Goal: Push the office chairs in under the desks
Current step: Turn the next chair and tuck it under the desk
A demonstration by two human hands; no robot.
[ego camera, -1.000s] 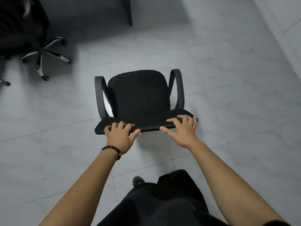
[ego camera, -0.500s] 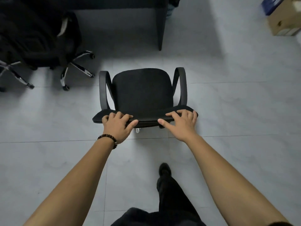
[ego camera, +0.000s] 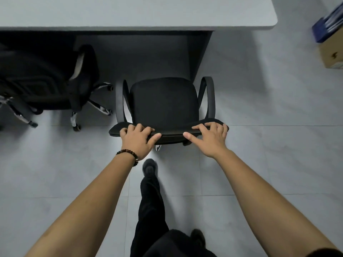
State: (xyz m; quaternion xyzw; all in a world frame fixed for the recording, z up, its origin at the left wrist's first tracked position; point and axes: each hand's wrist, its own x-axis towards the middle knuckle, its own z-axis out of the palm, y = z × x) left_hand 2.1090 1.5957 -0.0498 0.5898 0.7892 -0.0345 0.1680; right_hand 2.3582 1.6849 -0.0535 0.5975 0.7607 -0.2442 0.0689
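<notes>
A black office chair (ego camera: 164, 102) with two loop armrests faces a grey desk (ego camera: 130, 13) and stands just before its dark knee space. Both of my hands hold the top edge of its backrest. My left hand (ego camera: 138, 140) wraps the left part of that edge, thumb pointing right. On the right part lies my right hand (ego camera: 207, 139), fingers over the top and thumb stretched left. The seat's front edge is level with the desk's dark side panel (ego camera: 201, 54); the right armrest lies outside that panel.
A second black chair (ego camera: 48, 82) with chrome legs sits partly under the desk at left. A cardboard box (ego camera: 332, 54) with blue folders stands on the tiled floor at the far right. My leg and shoe (ego camera: 149, 168) are just behind the chair.
The chair has rolled forward toward the desk with both hands still on its backrest. The desk top has come into view, and I have stepped forward.
</notes>
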